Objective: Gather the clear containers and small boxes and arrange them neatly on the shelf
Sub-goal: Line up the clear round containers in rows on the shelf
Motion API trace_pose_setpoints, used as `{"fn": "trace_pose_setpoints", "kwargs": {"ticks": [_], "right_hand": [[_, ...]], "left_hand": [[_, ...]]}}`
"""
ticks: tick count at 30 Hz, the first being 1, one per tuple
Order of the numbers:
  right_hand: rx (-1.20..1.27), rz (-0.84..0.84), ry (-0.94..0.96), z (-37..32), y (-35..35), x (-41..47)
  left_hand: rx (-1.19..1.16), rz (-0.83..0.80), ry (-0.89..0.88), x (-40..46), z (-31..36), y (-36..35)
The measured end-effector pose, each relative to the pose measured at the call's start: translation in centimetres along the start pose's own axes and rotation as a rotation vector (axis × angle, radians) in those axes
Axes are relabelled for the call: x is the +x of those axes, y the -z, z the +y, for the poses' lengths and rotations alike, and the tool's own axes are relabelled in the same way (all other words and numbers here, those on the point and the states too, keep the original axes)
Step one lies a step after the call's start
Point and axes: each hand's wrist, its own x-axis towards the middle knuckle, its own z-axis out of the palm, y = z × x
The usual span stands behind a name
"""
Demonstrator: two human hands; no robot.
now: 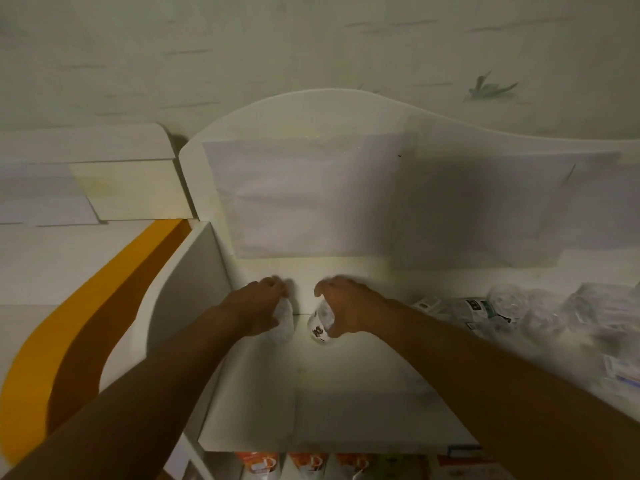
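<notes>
At the far left an orange band (104,292) curves along the neighbouring white furniture, apart from the work. The shelf (346,393) carries everything else. Near its back left corner the left hand (259,306) curls its fingers around a small clear container (283,322), which lies directly under the palm; its long axis appears to run from the back edge toward the front, though blur hides which end is the cap. Just beside it, with a narrow gap, the right hand (341,308) grips a second clear container (322,323) bearing a dark printed label, tilted much the same way, its lower end toward the front edge. Each hand sits on its own container, so setting them down side by side likely needs only a small lowering. Toward the right edge lies a blurred heap of clear containers and small boxes (519,317), nearer the right hand.
</notes>
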Motion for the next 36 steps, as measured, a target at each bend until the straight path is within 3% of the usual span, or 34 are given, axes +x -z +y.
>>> {"fn": "trace_pose_setpoints", "kwargs": {"ticks": [6,14,26,30,36], "right_hand": [[-0.127,-0.056,0.034,-1.4,0.1,1.9],[-0.257,-0.113,0.087,-2.2,0.3,2.8],[-0.33,0.083,0.171,-2.2,0.4,1.5],[-0.318,0.134,0.156,0.3,2.7,-0.6],[-0.288,0.061,-0.018,7.5,3.9,-5.3]], "left_hand": [[0.083,0.024,-0.023,0.5,-0.5,0.3],[0.012,0.012,-0.026,1.2,-1.0,0.4],[0.034,-0.033,0.001,1.2,0.0,1.2],[-0.013,0.066,-0.004,2.1,1.8,3.0],[-0.049,0.111,-0.141,3.9,9.0,4.1]]}}
